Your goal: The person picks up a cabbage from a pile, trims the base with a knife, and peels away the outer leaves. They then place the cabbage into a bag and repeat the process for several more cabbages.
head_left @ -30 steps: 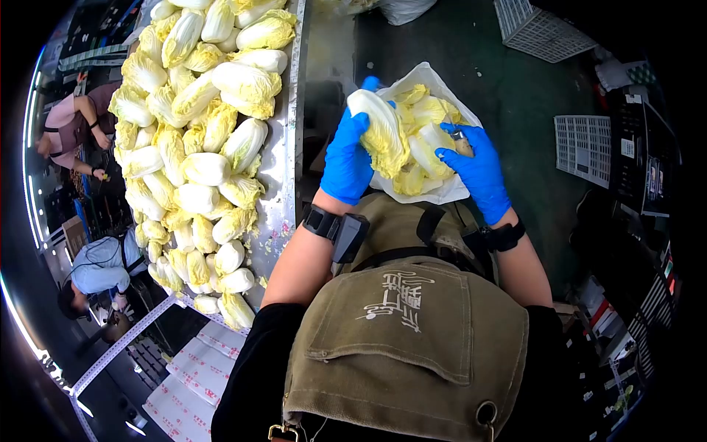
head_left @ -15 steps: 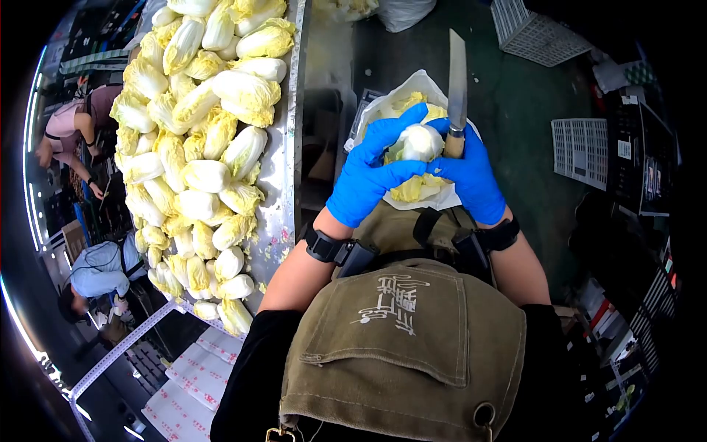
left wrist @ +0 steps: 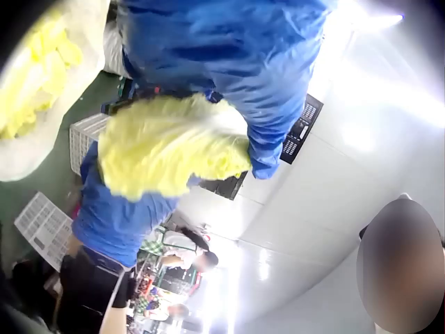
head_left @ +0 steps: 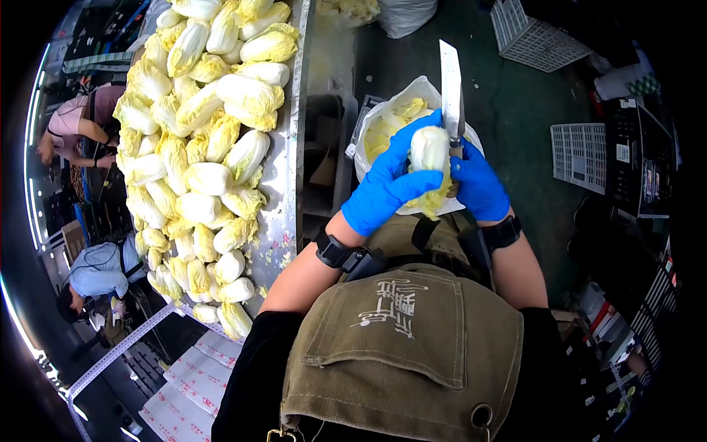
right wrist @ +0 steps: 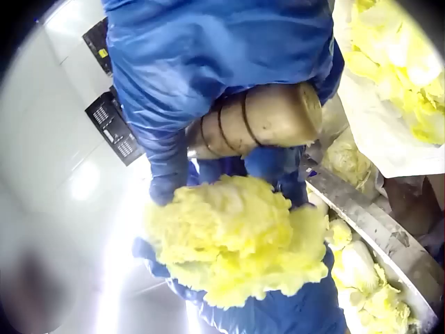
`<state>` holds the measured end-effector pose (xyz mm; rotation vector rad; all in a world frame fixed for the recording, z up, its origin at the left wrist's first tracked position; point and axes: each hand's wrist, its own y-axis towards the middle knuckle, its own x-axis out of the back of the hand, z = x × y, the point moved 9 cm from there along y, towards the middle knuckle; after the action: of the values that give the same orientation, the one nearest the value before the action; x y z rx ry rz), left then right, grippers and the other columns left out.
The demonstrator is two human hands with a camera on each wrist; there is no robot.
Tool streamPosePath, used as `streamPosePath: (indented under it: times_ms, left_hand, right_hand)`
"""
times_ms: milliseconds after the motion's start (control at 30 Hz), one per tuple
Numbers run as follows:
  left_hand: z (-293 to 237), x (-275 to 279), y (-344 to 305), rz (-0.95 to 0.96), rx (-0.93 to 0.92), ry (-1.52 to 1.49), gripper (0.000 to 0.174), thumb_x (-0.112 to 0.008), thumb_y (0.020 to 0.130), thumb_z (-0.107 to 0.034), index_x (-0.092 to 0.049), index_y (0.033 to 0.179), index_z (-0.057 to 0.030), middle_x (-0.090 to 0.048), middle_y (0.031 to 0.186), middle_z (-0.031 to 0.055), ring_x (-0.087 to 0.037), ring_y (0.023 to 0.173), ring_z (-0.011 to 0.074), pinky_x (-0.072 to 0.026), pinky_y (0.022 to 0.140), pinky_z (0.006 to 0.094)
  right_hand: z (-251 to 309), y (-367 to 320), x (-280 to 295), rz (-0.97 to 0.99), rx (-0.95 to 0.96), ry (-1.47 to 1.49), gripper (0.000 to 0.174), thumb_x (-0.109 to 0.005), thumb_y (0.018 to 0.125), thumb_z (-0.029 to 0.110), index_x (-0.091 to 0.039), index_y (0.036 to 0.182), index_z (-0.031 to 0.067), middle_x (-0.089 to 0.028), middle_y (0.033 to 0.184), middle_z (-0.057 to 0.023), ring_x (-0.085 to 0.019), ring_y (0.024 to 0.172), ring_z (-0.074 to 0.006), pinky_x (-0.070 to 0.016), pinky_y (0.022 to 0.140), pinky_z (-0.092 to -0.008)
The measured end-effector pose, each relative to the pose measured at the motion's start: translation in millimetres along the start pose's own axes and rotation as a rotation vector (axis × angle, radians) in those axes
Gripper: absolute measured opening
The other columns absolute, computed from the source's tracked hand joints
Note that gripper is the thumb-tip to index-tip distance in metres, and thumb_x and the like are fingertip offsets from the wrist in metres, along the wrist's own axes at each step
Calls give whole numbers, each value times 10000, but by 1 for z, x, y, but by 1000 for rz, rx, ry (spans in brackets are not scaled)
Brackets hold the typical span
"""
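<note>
My blue-gloved left hand (head_left: 384, 190) grips a napa cabbage (head_left: 429, 152), its white base up and its yellow leaf tips hanging toward my apron. In the left wrist view the frilly leaves (left wrist: 167, 149) stick out below the glove. My right hand (head_left: 480, 184), also gloved in blue, holds a knife (head_left: 451, 92) with its broad blade pointing away from me, close beside the cabbage. The ringed wooden handle (right wrist: 261, 122) shows under the right palm. Both hands are close together over a white bag (head_left: 364, 151) with loose yellow leaves in it.
To my left, a metal table (head_left: 280, 210) bears a large heap of napa cabbages (head_left: 208, 178). White plastic crates (head_left: 579, 157) stand on the floor at right. Two people work beyond the table, one in a pink top (head_left: 74, 120). Printed white boxes (head_left: 195, 376) lie at lower left.
The cabbage has come from the left to meet the right hand and turned base up. The knife blade has swung into sight, pointing away from me. The hands have since shifted slightly closer to me.
</note>
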<state>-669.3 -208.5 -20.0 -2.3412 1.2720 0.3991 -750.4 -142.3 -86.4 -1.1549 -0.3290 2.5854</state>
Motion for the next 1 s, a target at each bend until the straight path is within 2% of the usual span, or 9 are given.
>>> streamPosePath:
  times_ms: [100,133,167,233,333,467,633,867,1000]
  left_hand:
    - [2,16,1,-150,-66,-58,599,-748,754,-73,-478,1289,-84,-503,1285,65,-512,1143,178,-442,964,312]
    - [0,23,3,-193,-117,-3,555,-638,811,-25,-425,1322,-55,-488,1337,110,-512,1187,218,-401,1019,347]
    - [2,28,3,-241,-88,-21,524,-632,819,-17,-435,1304,-53,-484,1334,121,-528,1164,230,-408,1013,351]
    - [-6,32,4,-270,-228,180,523,-686,825,-125,-459,1295,-88,-533,1197,58,-552,1048,155,-479,887,286]
    - [2,19,3,-225,-75,-246,486,-594,901,-224,-435,1342,-95,-543,1179,45,-556,1015,138,-469,890,268]
    - [12,22,-1,-114,20,-216,577,-534,930,-337,-361,1410,-67,-440,1384,70,-440,1254,203,-346,1053,337]
    - [13,23,0,-114,-24,-134,532,-609,886,-189,-412,1366,-73,-516,1276,73,-512,1153,178,-415,982,306]
    - [11,29,-1,-113,-54,2,521,-649,840,-75,-459,1325,-82,-561,1214,67,-538,1111,158,-447,947,301]
    - [20,36,-3,18,115,0,473,-655,827,-70,-522,1281,-80,-575,1179,50,-537,1078,135,-449,923,277]
  right_hand:
    - [6,0,4,-77,62,-99,278,-619,876,120,-556,1137,52,-603,952,-32,-590,806,-88,-503,719,-214]
    - [9,-1,7,-128,85,-95,256,-624,873,116,-562,1114,56,-601,945,-31,-589,817,-89,-502,727,-217]
    - [19,-4,4,-170,176,-141,269,-655,855,116,-558,1099,56,-595,949,-32,-590,841,-100,-503,753,-231]
    - [38,-9,-19,-231,296,-296,304,-698,824,112,-547,1081,55,-588,965,-37,-590,879,-119,-504,791,-253]
    - [46,-12,-35,-250,334,-577,419,-756,765,90,-521,1109,46,-577,1037,-55,-584,942,-144,-506,829,-277]
    - [38,-8,-24,-242,249,-373,436,-769,747,79,-527,1109,53,-575,1045,-53,-577,972,-147,-503,834,-274]
    - [55,-17,-44,-228,387,-585,425,-763,756,81,-541,1117,53,-582,1046,-50,-579,975,-152,-498,852,-279]
    - [33,-10,-23,-204,197,-497,499,-778,733,79,-538,1169,44,-590,1098,-58,-579,991,-153,-496,845,-277]
    - [23,-6,-17,-57,-66,-410,486,-766,741,79,-553,1176,33,-615,1057,-53,-593,967,-146,-494,843,-271]
